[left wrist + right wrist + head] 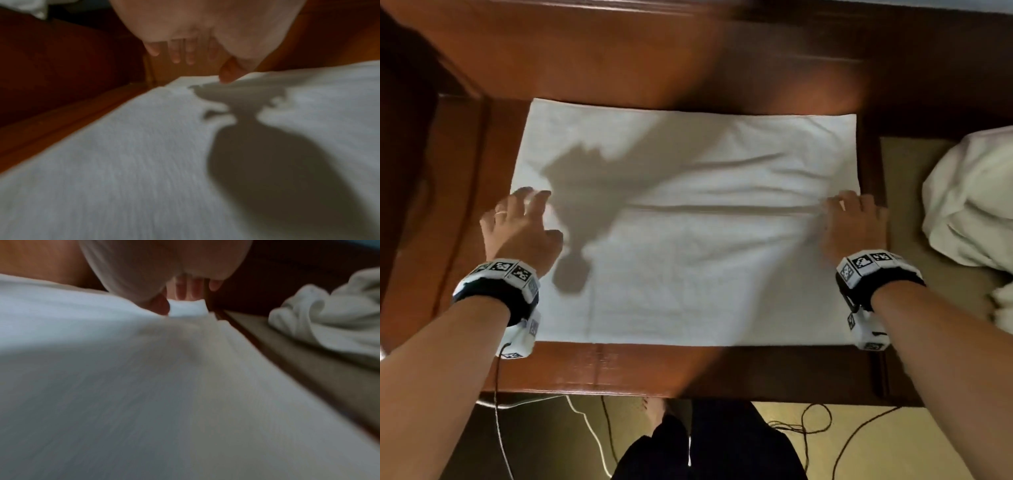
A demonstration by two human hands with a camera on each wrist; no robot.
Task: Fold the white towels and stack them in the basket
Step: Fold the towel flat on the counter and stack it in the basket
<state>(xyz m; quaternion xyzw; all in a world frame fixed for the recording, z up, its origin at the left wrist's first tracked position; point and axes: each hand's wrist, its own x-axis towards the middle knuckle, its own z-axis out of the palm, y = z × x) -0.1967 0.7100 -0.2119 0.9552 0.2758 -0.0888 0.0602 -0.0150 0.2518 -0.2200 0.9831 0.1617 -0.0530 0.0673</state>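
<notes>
A white towel (688,240) lies spread flat on the wooden table (654,366), with a long crease running across its middle. My left hand (527,222) is at the towel's left edge, fingers spread and straight. In the left wrist view the thumb (226,76) touches the towel (123,162) edge while the other fingers (176,55) hang over the wood. My right hand (852,226) is at the right edge. In the right wrist view it pinches a small fold of the towel (185,309) between thumb (162,305) and fingers. No basket is in view.
A crumpled heap of white towels (972,212) lies on a beige surface right of the table, also seen as the heap (329,324) in the right wrist view. Dark wooden furniture rises at the left and back. Cables (804,425) trail on the floor by my legs.
</notes>
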